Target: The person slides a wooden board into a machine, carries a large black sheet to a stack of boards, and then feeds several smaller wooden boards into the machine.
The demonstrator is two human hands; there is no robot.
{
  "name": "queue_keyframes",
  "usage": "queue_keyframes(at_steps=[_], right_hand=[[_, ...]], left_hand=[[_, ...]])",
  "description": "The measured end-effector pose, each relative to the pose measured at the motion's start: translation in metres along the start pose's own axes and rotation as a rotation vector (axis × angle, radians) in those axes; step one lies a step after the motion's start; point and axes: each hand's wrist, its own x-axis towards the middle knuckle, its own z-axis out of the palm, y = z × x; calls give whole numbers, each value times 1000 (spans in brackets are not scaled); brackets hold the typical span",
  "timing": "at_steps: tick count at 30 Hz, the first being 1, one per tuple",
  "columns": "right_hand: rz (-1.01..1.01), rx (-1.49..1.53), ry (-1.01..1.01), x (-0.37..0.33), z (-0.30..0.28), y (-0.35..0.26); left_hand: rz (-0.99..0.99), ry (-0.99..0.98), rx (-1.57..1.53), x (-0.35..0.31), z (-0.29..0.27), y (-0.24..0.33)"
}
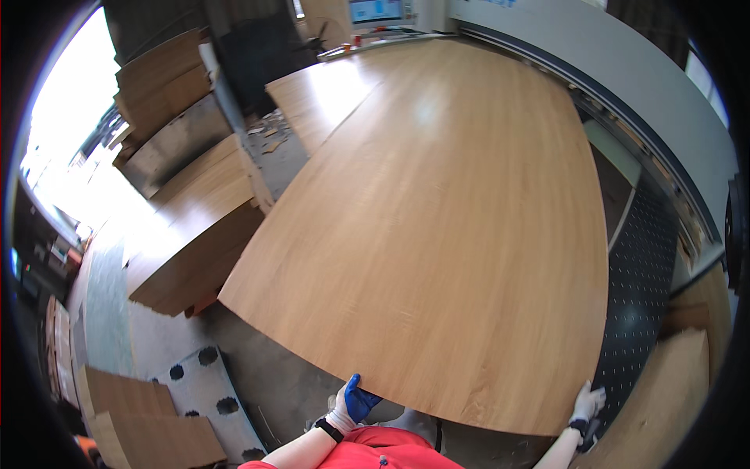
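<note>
A large wood-grain board [422, 234] stretches away from me, its near edge just ahead of my body. My left hand [355, 402], in a white glove with a blue palm, is at that near edge; its thumb points up and its fingers go in against the board's underside, partly hidden. Beside the near right corner is my right hand [587, 405], also gloved. Its white back shows, and its fingers reach outward past the board's side edge, over a black perforated surface [644, 266]. Nothing shows inside the right hand.
A long grey machine beam [609, 55] spans the far right. Another wood-grain panel [312, 98] lies along the board's far left. Stacked panels [199, 211] stand at left, with cut pieces [156, 438] at lower left. A monitor [376, 11] stands at the back.
</note>
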Motion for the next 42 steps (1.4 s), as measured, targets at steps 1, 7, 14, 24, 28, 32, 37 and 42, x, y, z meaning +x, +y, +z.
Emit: queue_keyframes(at_steps=[1, 7, 14, 24, 28, 32, 37, 42], right_hand=[[88, -51, -126, 14, 0, 17], [-11, 373, -508, 78, -35, 42], [-12, 1142, -892, -44, -187, -47], [-259, 1777, -1226, -262, -263, -346], [-468, 1490, -1745, -330, -213, -481], [-361, 1772, -844, -320, -156, -657], [-532, 1336, -416, -281, -129, -827], [-539, 1129, -359, -304, -149, -927]], left_hand=[[-43, -20, 66, -6, 2, 9], [158, -45, 66, -74, 79, 46], [512, -91, 46, -10, 82, 176], [842, -692, 72, 142, 79, 521], [1340, 125, 157, 192, 36, 598], [1227, 392, 485, 206, -18, 502], [842, 220, 318, 235, 12, 427], [945, 263, 355, 286, 33, 516]])
